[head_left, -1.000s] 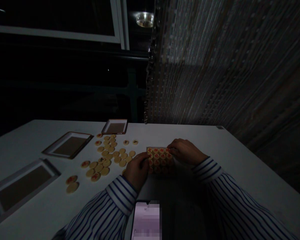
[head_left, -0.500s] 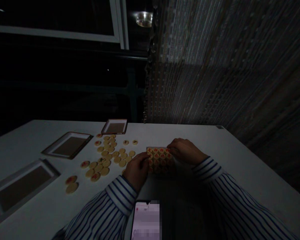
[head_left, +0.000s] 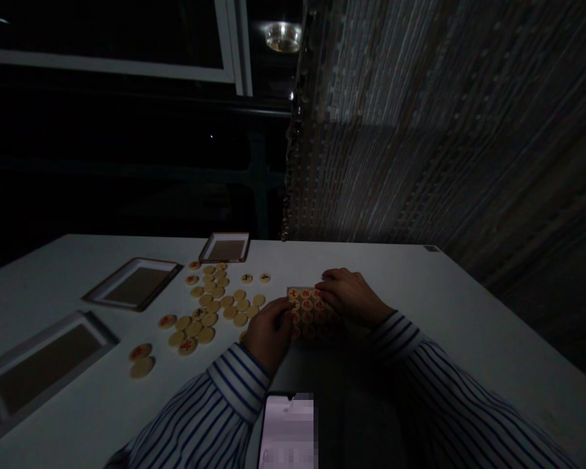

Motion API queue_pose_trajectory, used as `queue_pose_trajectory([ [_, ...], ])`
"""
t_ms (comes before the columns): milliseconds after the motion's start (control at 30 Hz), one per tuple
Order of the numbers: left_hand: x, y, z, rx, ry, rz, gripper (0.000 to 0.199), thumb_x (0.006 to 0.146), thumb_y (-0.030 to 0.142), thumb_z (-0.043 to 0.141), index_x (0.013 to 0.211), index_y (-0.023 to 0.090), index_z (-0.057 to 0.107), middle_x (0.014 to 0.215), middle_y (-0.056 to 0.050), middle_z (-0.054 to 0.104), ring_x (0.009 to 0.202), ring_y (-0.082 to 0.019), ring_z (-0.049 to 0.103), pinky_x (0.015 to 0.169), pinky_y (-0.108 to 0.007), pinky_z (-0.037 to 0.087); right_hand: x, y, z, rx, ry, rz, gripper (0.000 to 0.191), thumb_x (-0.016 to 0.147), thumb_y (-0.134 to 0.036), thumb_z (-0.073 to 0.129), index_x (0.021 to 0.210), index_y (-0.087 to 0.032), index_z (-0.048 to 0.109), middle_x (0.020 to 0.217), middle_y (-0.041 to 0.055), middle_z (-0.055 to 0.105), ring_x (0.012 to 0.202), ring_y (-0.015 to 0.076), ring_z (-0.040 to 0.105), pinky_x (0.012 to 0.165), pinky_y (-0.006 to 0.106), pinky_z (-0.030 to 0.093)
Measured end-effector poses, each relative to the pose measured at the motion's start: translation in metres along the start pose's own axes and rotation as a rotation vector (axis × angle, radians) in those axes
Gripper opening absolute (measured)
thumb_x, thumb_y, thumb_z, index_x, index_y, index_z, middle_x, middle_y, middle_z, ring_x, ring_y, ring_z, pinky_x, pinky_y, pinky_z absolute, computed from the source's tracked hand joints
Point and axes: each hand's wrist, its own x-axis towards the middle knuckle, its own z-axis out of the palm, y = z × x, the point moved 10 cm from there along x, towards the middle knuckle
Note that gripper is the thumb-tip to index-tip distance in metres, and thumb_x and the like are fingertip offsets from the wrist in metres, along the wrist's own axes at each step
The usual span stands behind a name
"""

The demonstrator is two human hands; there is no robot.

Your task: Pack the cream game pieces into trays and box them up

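1. Ordering round pieces into close rows: this, we judge, is the step in hand.
2. Block of red-marked pieces [head_left: 306, 305], one: on the white table [head_left: 420, 286], between our two hands; marked faces up, nearer rows in deep shadow.
3. Left hand [head_left: 269, 333], one: at the block's left edge, fingers bent, thumb and forefinger close together; we cannot tell whether a piece is pinched.
4. Right hand [head_left: 352, 296], one: fingers curled over the block's far right corner, hiding part of the top row; we cannot tell whether it grips anything.
5. Loose pieces [head_left: 206, 335], many: scattered left of the block, mostly blank side up, a few showing red or black marks.
6. Shallow trays, three: near [head_left: 100, 327], middle [head_left: 149, 263], far [head_left: 230, 238], all beyond the loose pieces.
7. Next move, in our judgement: light fingertip pressure at the right corner, our left fingers steadying the opposite edge so the rows keep straight.
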Motion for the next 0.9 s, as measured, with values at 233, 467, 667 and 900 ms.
queue_pose_trajectory([
  [233,0.001,-0.002,0.002,0.017,-0.012,-0.002,0.025,0.071,0.016,0.045,0.090,0.016,0.060,0.100,-0.007,0.062,0.094,-0.016,0.056,0.085,-0.033,0.044,0.001,0.003,0.006,0.025,-0.021,0.003,0.029,0.083,-0.038,0.038,0.103,-0.029,0.058,0.109,0.0065,0.051,0.099,0.0223,0.044,0.078,0.037,0.032],
  [467,0.000,-0.001,0.001,0.026,-0.007,0.002,0.023,0.072,0.017,0.045,0.089,0.016,0.060,0.099,-0.007,0.062,0.093,-0.016,0.057,0.085,-0.034,0.045,0.000,0.001,0.007,0.016,-0.022,-0.016,0.029,0.083,-0.038,0.037,0.103,-0.029,0.058,0.108,0.0064,0.052,0.098,0.0216,0.045,0.077,0.036,0.033],
  [667,0.000,-0.002,0.000,0.007,0.008,0.009,0.023,0.072,0.018,0.045,0.089,0.017,0.060,0.099,-0.007,0.062,0.093,-0.017,0.057,0.085,-0.034,0.044,-0.002,0.005,-0.010,0.056,0.056,-0.019,0.028,0.083,-0.032,0.038,0.103,-0.024,0.057,0.106,0.0053,0.055,0.097,0.0185,0.046,0.081,0.033,0.034],
  [900,0.000,0.001,-0.002,0.013,-0.005,0.001,0.024,0.073,0.019,0.044,0.091,0.017,0.059,0.098,-0.006,0.063,0.091,-0.016,0.057,0.083,-0.033,0.045,-0.027,0.014,-0.021,0.153,0.121,0.002,0.025,0.082,-0.025,0.040,0.095,-0.018,0.060,0.098,0.0049,0.060,0.092,0.0163,0.051,0.082,0.030,0.038],
])
